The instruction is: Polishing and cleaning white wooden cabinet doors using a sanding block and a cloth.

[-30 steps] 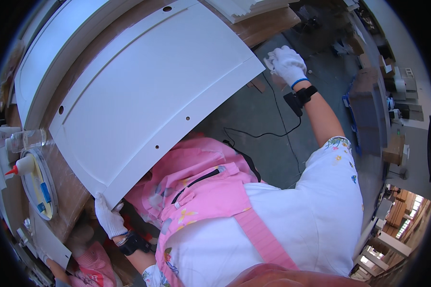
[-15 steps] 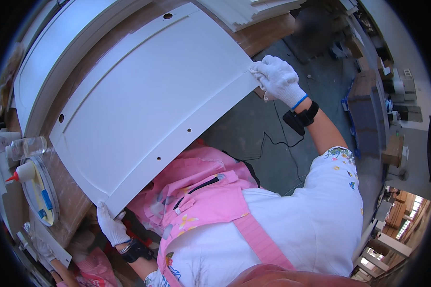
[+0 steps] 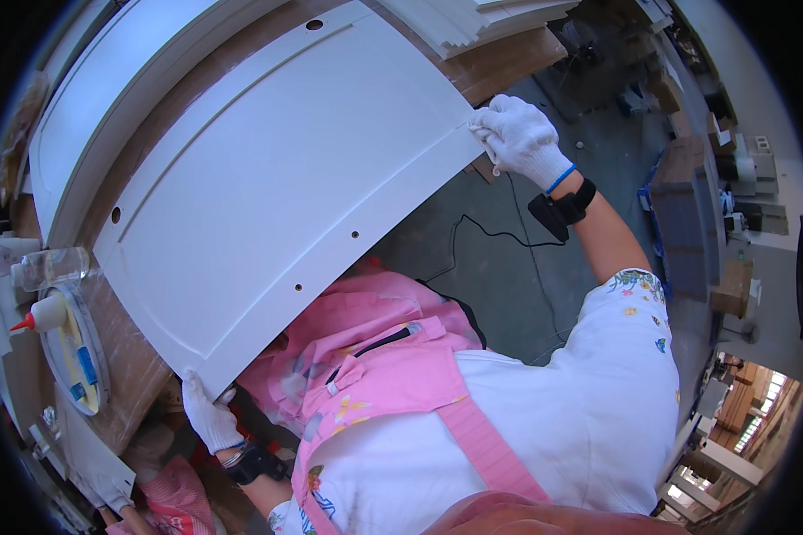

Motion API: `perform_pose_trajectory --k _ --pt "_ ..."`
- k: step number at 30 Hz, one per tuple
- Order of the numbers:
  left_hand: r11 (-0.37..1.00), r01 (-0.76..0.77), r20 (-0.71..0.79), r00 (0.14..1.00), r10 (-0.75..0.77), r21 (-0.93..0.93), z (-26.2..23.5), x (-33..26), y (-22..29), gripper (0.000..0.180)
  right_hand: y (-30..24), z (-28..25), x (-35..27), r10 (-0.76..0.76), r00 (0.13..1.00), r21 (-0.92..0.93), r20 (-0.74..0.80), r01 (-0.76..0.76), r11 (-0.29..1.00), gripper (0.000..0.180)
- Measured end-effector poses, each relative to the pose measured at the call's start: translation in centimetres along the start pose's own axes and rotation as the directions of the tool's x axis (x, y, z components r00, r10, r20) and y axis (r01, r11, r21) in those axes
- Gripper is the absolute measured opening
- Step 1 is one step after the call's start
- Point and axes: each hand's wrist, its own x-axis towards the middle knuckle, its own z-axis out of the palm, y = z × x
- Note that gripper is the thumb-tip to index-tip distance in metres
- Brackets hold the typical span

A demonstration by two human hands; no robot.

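Observation:
A large white panel (image 3: 268, 169) with a raised border and several round holes lies across the table before me. My right hand (image 3: 519, 135), in a white knit glove, is closed on its right corner, thumb and fingers pinching the edge. At the near left corner my left hand (image 3: 209, 412), gloved too, grips the panel's end, with part of its fingers hidden under the edge. A black band with a small box sits on each wrist. The panel's near edge overhangs the pink apron (image 3: 393, 357) at my lap.
Another white panel (image 3: 89, 134) stands beyond, and stacked white strips (image 3: 473, 22) lie at the far end. On the left are a round tub (image 3: 101, 374), a red-tipped glue bottle (image 3: 49, 314) and a clear jar (image 3: 58, 267). A co-worker's hands (image 3: 107, 495) show lower left. A black cable (image 3: 509, 239) crosses the floor.
The panel has shifted slightly away from me, with both hands still holding its corners. At lower left the co-worker's hands have moved a little.

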Motion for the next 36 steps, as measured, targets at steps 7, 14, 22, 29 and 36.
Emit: perform_pose_trajectory --k 7,14,22,29,36 --pt "0.999 0.024 0.055 0.998 -0.026 0.026 -0.7 0.6 -0.5 0.043 0.6 1.2 2.1 -0.083 0.982 -0.060 -0.168 0.074 0.995 0.014" --pt "0.999 0.015 -0.014 1.000 -0.015 0.044 0.0 0.0 0.0 0.045 2.0 -1.1 -0.7 -0.135 0.974 0.009 0.180 0.136 0.991 0.014" --pt "0.998 0.050 0.011 0.999 -0.051 0.037 -0.2 0.2 0.0 0.044 1.1 -2.3 2.7 0.022 0.999 -0.041 -0.038 -0.024 0.999 0.021" --pt "0.999 0.043 0.018 0.999 -0.043 -0.015 -0.3 0.2 0.0 0.045 -0.5 -1.9 2.4 -0.050 0.956 -0.085 0.289 0.078 0.993 0.016" --pt "1.000 0.029 0.097 0.995 -0.029 -0.003 0.0 0.0 0.4 0.048 -1.0 -1.3 4.7 0.000 0.997 -0.033 0.078 0.002 0.999 0.018"
